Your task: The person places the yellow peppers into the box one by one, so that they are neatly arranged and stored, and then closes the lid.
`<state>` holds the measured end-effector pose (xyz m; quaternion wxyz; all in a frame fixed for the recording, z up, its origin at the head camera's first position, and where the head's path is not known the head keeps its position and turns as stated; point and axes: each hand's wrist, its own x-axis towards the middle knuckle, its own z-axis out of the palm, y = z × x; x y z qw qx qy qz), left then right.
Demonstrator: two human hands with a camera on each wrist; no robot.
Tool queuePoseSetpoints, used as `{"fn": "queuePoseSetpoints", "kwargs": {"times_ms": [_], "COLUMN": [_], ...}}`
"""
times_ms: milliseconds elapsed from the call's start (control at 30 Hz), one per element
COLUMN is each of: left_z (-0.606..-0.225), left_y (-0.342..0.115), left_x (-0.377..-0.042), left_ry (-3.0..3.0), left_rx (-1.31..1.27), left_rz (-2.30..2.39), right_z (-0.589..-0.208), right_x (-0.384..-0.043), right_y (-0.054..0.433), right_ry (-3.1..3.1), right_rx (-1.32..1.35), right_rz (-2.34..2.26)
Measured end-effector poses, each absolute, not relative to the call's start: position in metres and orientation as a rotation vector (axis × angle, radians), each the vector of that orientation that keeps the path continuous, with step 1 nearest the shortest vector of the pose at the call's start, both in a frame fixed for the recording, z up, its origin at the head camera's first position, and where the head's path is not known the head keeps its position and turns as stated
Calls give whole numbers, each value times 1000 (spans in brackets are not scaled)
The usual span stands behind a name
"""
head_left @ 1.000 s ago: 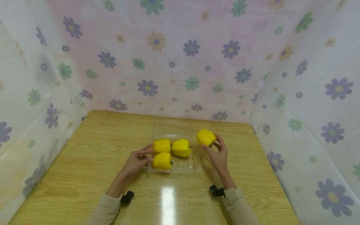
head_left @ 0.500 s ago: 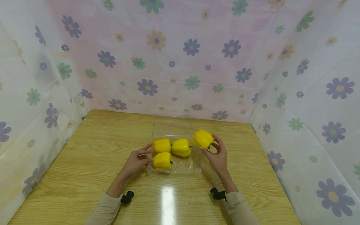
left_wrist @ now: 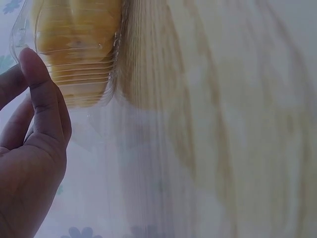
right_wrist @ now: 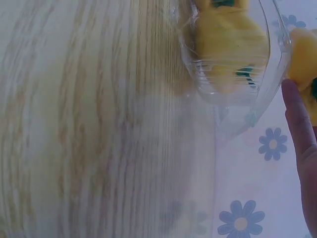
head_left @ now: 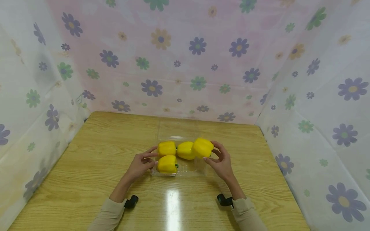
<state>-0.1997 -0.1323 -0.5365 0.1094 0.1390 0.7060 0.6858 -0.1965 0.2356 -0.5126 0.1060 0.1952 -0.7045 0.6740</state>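
A clear plastic clamshell container [head_left: 188, 172] lies on the table with its lid [head_left: 177, 129] folded back. Three yellow bell peppers are inside: one at back left [head_left: 166, 148], one at front left [head_left: 166, 164] and one at back right [head_left: 185, 150]. My right hand [head_left: 223, 164] grips another yellow bell pepper [head_left: 203, 147] between thumb and fingers, above the container's right side. This pepper partly covers the back-right one. At the container's left rim, my left hand [head_left: 140, 166] pinches the edge; the left wrist view shows the thumb [left_wrist: 33, 64] against the clear plastic.
The wood-grain table [head_left: 101, 154] carries the container near its middle. Flower-print sheets [head_left: 179, 64] enclose the back and both sides. Black camera mounts sit at the left wrist [head_left: 131, 202] and right wrist [head_left: 224, 200].
My right hand has carried its bell pepper leftward, from beside the container to over its right part. The left hand stays at the left rim, and the peppers inside have not moved.
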Motion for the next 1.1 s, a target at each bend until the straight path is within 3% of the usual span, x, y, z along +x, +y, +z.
{"fn": "queuePoseSetpoints", "kwargs": {"times_ms": [433,1100], "left_z": [-536,-537], "left_y": [-132,-133], "left_x": [-200,-200], "left_ry": [2089,2099], "left_rx": [392,414], "left_rz": [2001,2004], "right_z": [-490,-495], "right_x": [-181,-172], "right_y": [223,211], "right_ry": [-2269,-2523], "right_rx": [701,837], "right_rz": [1991,2044]}}
